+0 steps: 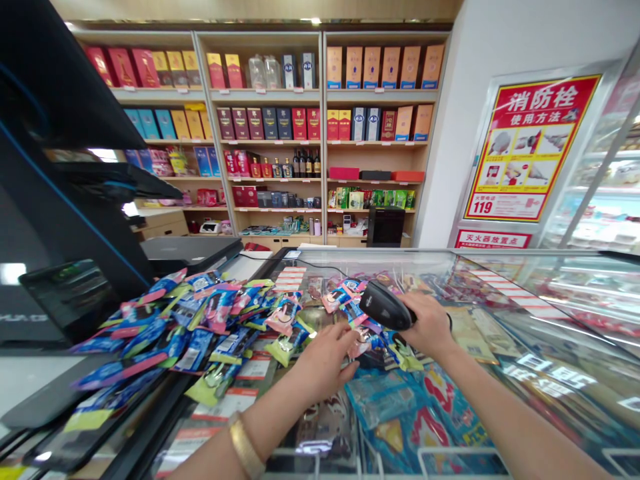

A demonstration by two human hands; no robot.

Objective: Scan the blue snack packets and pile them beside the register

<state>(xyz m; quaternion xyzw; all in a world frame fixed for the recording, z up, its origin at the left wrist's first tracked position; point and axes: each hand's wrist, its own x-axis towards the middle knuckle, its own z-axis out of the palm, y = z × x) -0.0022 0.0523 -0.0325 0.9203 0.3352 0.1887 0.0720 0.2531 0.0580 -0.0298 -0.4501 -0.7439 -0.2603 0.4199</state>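
In the head view my right hand [429, 327] is closed round the handle of a black barcode scanner [387, 307], whose head points left over small snack packets. My left hand [327, 357], with a gold bracelet [244, 445] on the wrist, reaches to a pink and blue packet [364, 341]; its fingers are bent at the packet's edge, and whether they grip it is unclear. Several blue, pink and green packets [220, 308] lie in a large heap to the left. A smaller group of them [345, 297] lies behind my left hand, on the glass top.
A glass-topped freezer [500, 267] with bagged goods spans the front. At the left stand a dark checkout screen [75, 87] and a black flat device [193, 250]. Shelves [323, 93] of boxes and bottles line the back. A red poster [533, 147] hangs at right.
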